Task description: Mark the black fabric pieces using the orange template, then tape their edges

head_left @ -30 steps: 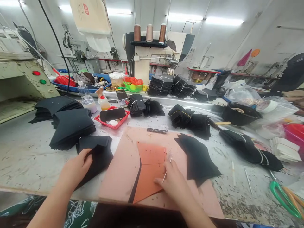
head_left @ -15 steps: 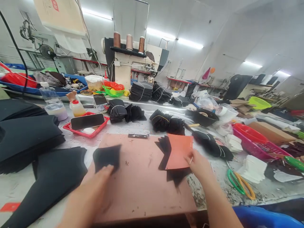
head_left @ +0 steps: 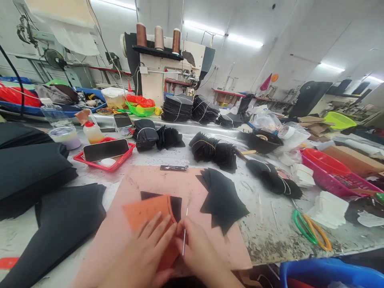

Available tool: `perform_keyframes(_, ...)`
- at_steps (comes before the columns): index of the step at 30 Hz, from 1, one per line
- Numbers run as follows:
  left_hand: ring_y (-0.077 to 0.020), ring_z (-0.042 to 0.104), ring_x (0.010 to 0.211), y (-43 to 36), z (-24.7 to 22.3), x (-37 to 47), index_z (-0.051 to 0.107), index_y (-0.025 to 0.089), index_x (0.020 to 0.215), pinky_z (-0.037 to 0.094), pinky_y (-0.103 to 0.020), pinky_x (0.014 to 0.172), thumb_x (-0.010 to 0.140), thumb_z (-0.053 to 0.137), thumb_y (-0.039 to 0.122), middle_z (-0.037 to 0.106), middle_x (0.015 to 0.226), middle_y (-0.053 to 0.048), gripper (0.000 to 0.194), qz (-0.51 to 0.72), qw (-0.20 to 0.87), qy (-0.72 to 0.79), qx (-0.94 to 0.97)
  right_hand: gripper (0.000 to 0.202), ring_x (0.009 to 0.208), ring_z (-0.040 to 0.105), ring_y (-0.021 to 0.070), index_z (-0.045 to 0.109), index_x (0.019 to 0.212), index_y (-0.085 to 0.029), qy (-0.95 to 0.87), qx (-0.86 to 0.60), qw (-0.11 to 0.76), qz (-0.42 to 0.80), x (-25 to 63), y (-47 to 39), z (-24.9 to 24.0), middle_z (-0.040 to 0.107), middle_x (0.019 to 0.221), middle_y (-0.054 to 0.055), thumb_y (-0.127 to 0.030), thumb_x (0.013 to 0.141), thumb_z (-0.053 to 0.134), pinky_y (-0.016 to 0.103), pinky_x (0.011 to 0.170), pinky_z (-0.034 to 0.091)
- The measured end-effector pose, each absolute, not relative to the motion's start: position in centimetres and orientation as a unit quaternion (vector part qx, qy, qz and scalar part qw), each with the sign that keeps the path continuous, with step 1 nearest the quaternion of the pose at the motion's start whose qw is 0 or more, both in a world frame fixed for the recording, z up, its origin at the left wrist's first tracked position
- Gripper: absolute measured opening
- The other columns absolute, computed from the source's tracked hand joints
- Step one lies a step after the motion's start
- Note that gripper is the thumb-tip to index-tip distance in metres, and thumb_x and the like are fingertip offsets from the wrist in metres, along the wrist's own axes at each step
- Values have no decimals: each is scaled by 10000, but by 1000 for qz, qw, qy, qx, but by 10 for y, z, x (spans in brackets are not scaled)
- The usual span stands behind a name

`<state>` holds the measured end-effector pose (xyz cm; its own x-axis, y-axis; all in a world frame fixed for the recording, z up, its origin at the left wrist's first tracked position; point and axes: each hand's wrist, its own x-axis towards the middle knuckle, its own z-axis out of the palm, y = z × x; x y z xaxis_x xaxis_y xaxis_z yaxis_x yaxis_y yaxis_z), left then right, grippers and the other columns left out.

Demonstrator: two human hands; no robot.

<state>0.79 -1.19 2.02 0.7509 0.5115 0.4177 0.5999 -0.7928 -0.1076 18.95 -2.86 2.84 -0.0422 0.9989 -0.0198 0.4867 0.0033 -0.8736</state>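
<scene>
My left hand [head_left: 150, 240] lies with its fingers spread on an orange template [head_left: 144, 210]. Under the template is a dark cut piece [head_left: 176, 206], its top and right edges showing. My right hand [head_left: 195, 244] pinches a thin, pale marking stick [head_left: 184, 236], perhaps a pen refill, close to the template's right edge. Both rest over a pink board [head_left: 120, 224]. To the right on the board is a fanned pile of black cut pieces [head_left: 223, 196]. The lower part of the template is partly hidden by my hands.
A small black box [head_left: 174, 168] lies at the board's far edge. Tied black bundles [head_left: 213, 150] stand beyond it. At left are large dark stacked pieces [head_left: 33, 168] and a red basket [head_left: 120, 161] with a phone. Green-and-orange scissors [head_left: 310, 230] lie at right.
The orange template has moved from the black pile at right to the middle, over the dark piece. My left hand has shifted right with that piece; the right hand has moved left.
</scene>
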Motion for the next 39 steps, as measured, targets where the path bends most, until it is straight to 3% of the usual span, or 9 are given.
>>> perform_keyframes(4,-275,499,1211,-11,-3,0,325,280,1403,395,-416,1001,797,556,531,523,1331,-47,695,-125,59,-311,-940,187,679,585,180,493,730,-220,-676,-642,268,243,204,-37,24,608,719,-6,-92,692,625,269,620,447)
perform_keyframes(10,-363,414,1268,-7,-3,7,404,409,1330,353,-611,967,735,617,387,418,1422,-24,633,-87,25,-321,-943,261,748,611,176,532,749,-219,-711,-597,268,260,223,-57,20,650,802,6,0,649,633,258,662,461)
perform_keyframes(13,-363,443,1242,-5,-3,10,424,410,1317,393,-582,936,746,622,448,456,1397,-40,606,-85,35,-316,-944,222,764,621,181,534,717,-212,-715,-584,295,247,220,-61,13,666,810,26,-7,684,614,270,680,473)
perform_keyframes(18,-338,458,1227,-10,-10,13,464,309,1316,399,-505,954,809,544,514,516,1345,-55,552,-132,83,-339,-928,174,770,642,184,546,694,-212,-717,-566,334,233,220,-62,6,687,804,52,-49,756,549,277,681,494)
perform_keyframes(22,-331,420,1264,-12,-13,15,492,314,1292,367,-491,993,806,551,497,501,1360,-54,523,-139,71,-353,-923,161,737,644,182,562,701,-212,-714,-566,340,231,221,-61,7,689,773,54,-80,783,523,276,668,502)
perform_keyframes(36,-356,517,1151,-9,-3,23,571,252,1193,392,-491,905,733,569,392,586,1261,-72,481,-169,122,-330,-921,185,690,603,182,604,732,-193,-724,-562,332,223,221,-59,7,669,728,52,-63,784,483,269,628,476)
perform_keyframes(39,-367,546,1104,-9,0,24,591,234,1157,392,-500,880,704,577,369,614,1219,-82,472,-177,127,-326,-920,226,744,621,185,648,860,-198,-717,-570,304,262,229,-54,17,690,792,52,-98,826,448,278,675,481)
